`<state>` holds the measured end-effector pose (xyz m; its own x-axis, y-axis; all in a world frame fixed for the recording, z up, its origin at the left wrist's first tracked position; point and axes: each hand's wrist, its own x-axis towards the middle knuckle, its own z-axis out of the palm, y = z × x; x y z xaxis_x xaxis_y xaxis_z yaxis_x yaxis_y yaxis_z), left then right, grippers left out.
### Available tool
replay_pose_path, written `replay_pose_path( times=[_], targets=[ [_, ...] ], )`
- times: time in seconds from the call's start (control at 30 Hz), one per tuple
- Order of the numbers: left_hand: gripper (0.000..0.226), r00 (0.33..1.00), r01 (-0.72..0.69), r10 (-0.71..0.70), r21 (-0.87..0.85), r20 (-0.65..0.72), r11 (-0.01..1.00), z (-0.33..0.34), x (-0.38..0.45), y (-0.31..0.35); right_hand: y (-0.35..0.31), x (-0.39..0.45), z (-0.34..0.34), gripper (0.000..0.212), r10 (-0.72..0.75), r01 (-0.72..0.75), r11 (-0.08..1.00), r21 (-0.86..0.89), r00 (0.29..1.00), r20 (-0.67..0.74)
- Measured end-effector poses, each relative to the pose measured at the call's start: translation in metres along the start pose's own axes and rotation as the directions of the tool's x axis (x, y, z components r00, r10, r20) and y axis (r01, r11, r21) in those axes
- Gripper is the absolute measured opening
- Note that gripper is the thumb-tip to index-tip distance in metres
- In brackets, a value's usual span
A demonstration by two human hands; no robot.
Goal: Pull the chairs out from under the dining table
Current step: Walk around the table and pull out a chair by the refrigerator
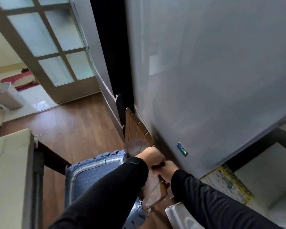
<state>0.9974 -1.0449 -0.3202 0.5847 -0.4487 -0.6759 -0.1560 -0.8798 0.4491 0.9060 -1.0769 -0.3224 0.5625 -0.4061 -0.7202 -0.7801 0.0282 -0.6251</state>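
Both hands (157,162) gripping chair back (137,133)

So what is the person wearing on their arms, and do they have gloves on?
Both arms wear long black sleeves. The left sleeve ends in a snug cuff at the wrist, and the right sleeve does too. The fabric looks smooth and plain, with no pattern or writing. No gloves: the left hand and right hand are bare, with no watch or rings showing.

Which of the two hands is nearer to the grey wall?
The right hand: it grips the wooden chair back closest to the grey wall, while the left hand sits further away.
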Motion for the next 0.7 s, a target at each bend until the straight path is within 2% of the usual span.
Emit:
replay_pose_path(
  times=[0.03, 0.13, 0.23, 0.33, 0.5, 0.6, 0.7],
  targets=[
    [0.041, 1.0, 0.025, -0.025, -0.014, 0.012, 1.0, 0.001, 0.0, 0.004, 0.002, 0.001, -0.004, 0.027, 0.007, -0.007, 1.0, 0.001, 1.0, -0.013],
    [0.044, 1.0, -0.028, 0.027, 0.125, 0.013, 0.992, 0.009, 0.008, 0.012, 0.008, 0.005, -0.012, 0.028, 0.027, -0.027, 1.0, -0.01, 0.999, -0.045],
    [0.043, 0.999, -0.024, 0.021, 0.067, 0.037, 0.997, 0.008, 0.011, 0.017, 0.005, 0.008, -0.018, 0.029, 0.012, -0.016, 0.998, -0.066, 0.998, -0.066],
    [0.041, 0.999, -0.012, 0.013, -0.048, 0.031, 0.999, 0.004, 0.011, 0.018, 0.003, 0.014, -0.022, 0.027, 0.001, -0.008, 0.993, -0.121, 0.998, -0.062],
    [0.038, 0.997, 0.011, 0.009, -0.282, 0.071, 0.959, -0.001, 0.008, 0.015, -0.001, 0.016, -0.023, 0.008, -0.025, 0.0, 0.977, -0.213, 0.993, -0.111],
    [0.039, 0.997, 0.035, -0.004, -0.406, 0.076, 0.913, -0.001, 0.002, 0.01, -0.003, 0.015, -0.017, 0.03, -0.014, -0.023, 0.975, -0.223, 0.987, -0.162],
    [0.042, 0.999, 0.026, -0.003, -0.529, 0.045, 0.848, 0.0, -0.002, 0.006, -0.007, 0.01, -0.014, 0.028, -0.021, -0.021, 0.983, -0.185, 0.975, -0.223]
  ],
)
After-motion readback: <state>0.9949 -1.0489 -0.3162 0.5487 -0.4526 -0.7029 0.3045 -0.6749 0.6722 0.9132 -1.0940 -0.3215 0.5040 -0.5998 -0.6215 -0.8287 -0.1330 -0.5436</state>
